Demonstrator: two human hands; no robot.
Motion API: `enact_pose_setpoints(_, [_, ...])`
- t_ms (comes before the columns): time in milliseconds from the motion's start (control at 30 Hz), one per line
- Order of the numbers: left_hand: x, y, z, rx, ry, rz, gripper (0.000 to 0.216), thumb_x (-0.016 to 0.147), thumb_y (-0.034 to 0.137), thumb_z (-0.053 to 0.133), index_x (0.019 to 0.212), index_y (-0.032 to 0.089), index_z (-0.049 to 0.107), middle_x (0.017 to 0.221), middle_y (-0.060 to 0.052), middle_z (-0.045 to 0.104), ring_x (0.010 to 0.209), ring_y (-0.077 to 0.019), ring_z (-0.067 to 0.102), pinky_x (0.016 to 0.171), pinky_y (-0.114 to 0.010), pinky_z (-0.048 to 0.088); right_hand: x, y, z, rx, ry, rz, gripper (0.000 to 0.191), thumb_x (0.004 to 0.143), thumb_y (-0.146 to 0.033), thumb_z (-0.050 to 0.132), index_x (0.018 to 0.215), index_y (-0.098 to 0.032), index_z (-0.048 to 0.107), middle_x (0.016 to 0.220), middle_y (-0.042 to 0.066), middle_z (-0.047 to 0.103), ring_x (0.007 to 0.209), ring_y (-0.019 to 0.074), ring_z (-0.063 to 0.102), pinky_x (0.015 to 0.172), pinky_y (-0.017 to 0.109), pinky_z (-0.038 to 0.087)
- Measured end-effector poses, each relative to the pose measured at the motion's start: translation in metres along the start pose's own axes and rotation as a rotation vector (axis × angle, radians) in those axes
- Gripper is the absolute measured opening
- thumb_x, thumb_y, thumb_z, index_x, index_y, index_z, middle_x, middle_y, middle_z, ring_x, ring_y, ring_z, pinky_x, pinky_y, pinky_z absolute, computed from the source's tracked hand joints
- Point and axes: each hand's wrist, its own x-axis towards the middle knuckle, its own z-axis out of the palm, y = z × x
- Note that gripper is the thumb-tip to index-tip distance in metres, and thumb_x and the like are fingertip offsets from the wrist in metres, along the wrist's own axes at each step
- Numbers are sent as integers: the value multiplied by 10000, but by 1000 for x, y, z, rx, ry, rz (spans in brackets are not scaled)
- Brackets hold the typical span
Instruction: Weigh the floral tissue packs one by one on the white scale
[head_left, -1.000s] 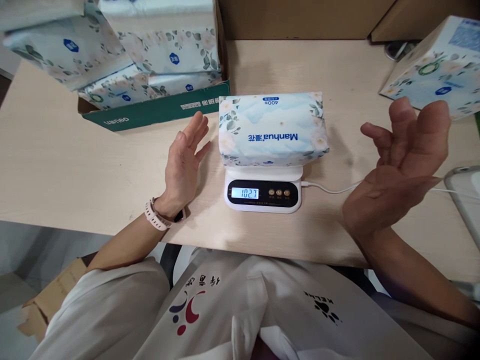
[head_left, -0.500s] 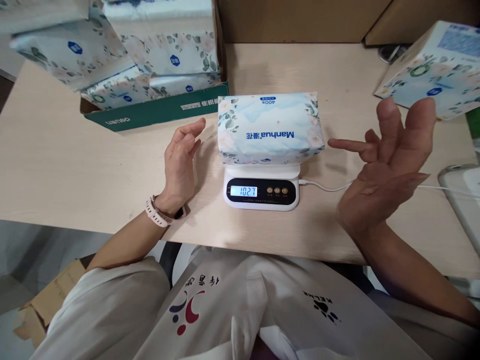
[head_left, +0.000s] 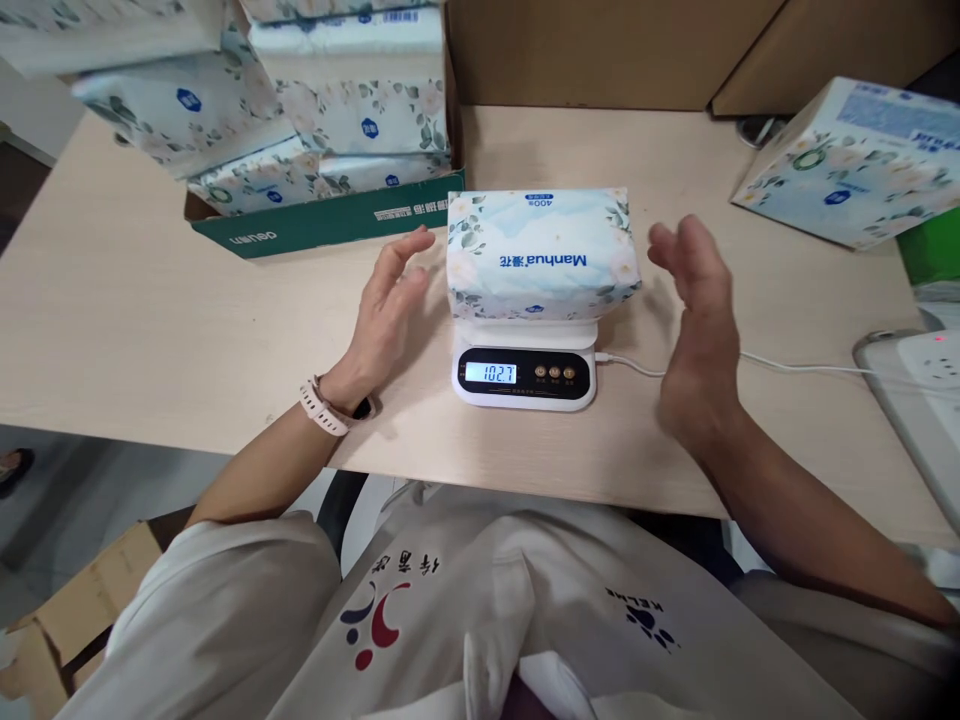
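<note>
A pack of tissues [head_left: 544,250], pale blue with flowers and "Manhua" lettering, lies on a white digital scale [head_left: 525,398]. The lit display [head_left: 491,373] reads 102.7. To the left of the pack is my left hand [head_left: 390,310], open with fingers slightly curved, apart from it. On the other side, my right hand [head_left: 697,330] is raised and open, its palm turned toward the pack and a gap between them. Neither hand holds anything. A white cable [head_left: 634,366] plugs into the scale's right side and passes behind my right hand.
At the back left stands a green carton [head_left: 322,227] filled with several tissue packs [head_left: 360,100]. Another tissue pack [head_left: 847,170] stands at the back right. A white power strip [head_left: 930,365] lies at the right edge. Brown cardboard [head_left: 600,50] borders the table's back.
My right hand has turned and come in closer to the pack. My left hand has moved slightly rightward. The pack stays on the scale, the reading unchanged; the view has shifted a little.
</note>
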Motion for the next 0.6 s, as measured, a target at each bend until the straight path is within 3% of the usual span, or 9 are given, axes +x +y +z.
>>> enact_pose_setpoints(67, [9, 5, -8, 30, -104, -23, 745, 845, 811, 758, 1448, 391, 635, 1704, -17, 519, 1703, -405, 289, 1409, -645, 235, 8, -5, 0, 12, -75, 63, 625, 1099, -698, 222, 1671, -488, 361, 1721, -49, 527, 1664, 332, 425, 1416, 707, 90])
enact_pose_setpoints(133, [20, 13, -17, 52, -191, -34, 893, 763, 801, 851, 1525, 419, 588, 1741, -15, 477, 1709, -439, 256, 1399, -686, 227, 17, -11, 1, 9, -113, 96, 683, 1070, -766, 203, 1659, -476, 390, 1736, -47, 507, 1676, 339, 403, 1425, 696, 59])
enact_pose_setpoints(233, [38, 27, -28, 119, -273, 9, 1044, 677, 744, 950, 1583, 440, 529, 1751, -7, 466, 1704, -460, 260, 1389, -730, 203, 28, -19, 0, -20, -125, 83, 758, 1026, -837, 181, 1657, -473, 393, 1769, -45, 456, 1679, 332, 399, 1441, 651, 5])
enact_pose_setpoints(367, [61, 38, -33, 187, -353, 62, 1151, 586, 651, 1035, 1585, 382, 532, 1743, -38, 477, 1681, -468, 310, 1387, -728, 200, 33, -21, 0, -15, -124, 53, 791, 1031, -825, 193, 1686, -415, 360, 1756, 13, 484, 1671, 354, 411, 1421, 688, -47])
enact_pose_setpoints(467, [74, 40, -28, 165, -398, 106, 1115, 544, 612, 1054, 1528, 331, 610, 1672, -86, 558, 1633, -477, 398, 1385, -674, 257, 32, -19, 0, 24, -173, 89, 790, 1016, -843, 213, 1698, -459, 318, 1756, -7, 487, 1683, 347, 391, 1432, 664, -29])
enact_pose_setpoints(600, [85, 44, -4, 418, -503, 204, 1139, 609, 666, 988, 1594, 292, 554, 1605, -116, 592, 1582, -499, 446, 1360, -655, 304, 33, -14, -4, 40, -219, 109, 859, 963, -907, 273, 1697, -467, 345, 1793, -32, 422, 1710, 357, 329, 1435, 667, 51])
